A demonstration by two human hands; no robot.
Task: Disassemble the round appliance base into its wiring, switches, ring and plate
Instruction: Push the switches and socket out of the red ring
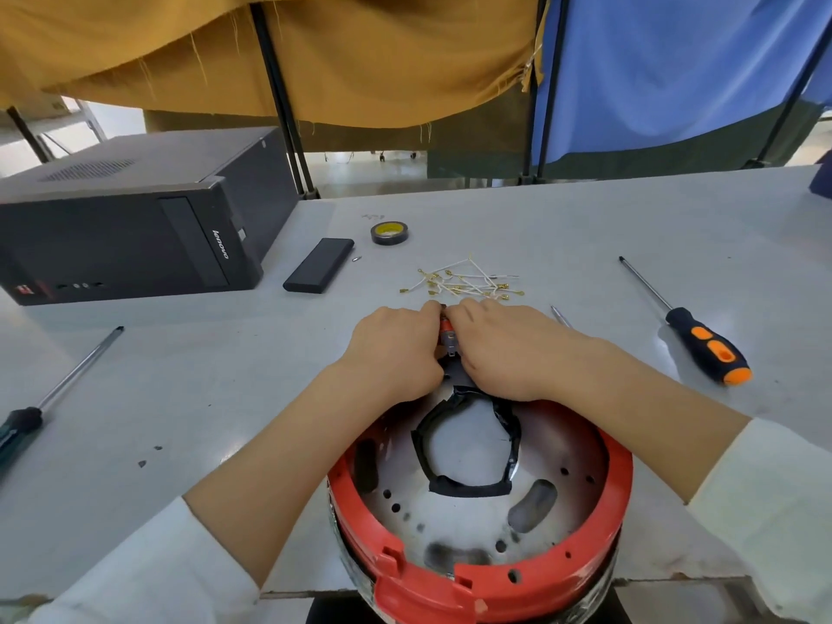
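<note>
Switch removal in hand — both hands' fingers [432,308] pinch the small orange-and-grey switch block [446,331] at centre frame; next, pull it free of the red-ringed round metal base [486,502].

One round appliance base [479,511] is sitting at the table's [180,398] near edge, carrying one red ring [617,484] and one metal plate [572,479]. Two hands, left hand [396,349] and right hand [508,349], are meeting over one small switch [446,328]. Three screwdrivers are lying around: an orange-and-black screwdriver [702,344], a dark-handled screwdriver [49,398], and a screwdriver tip [560,315] showing beside the right wrist. One pile of loose wires [463,283], one tape roll [389,232], one black case [318,265] and one computer tower [130,222] are resting farther back.
</note>
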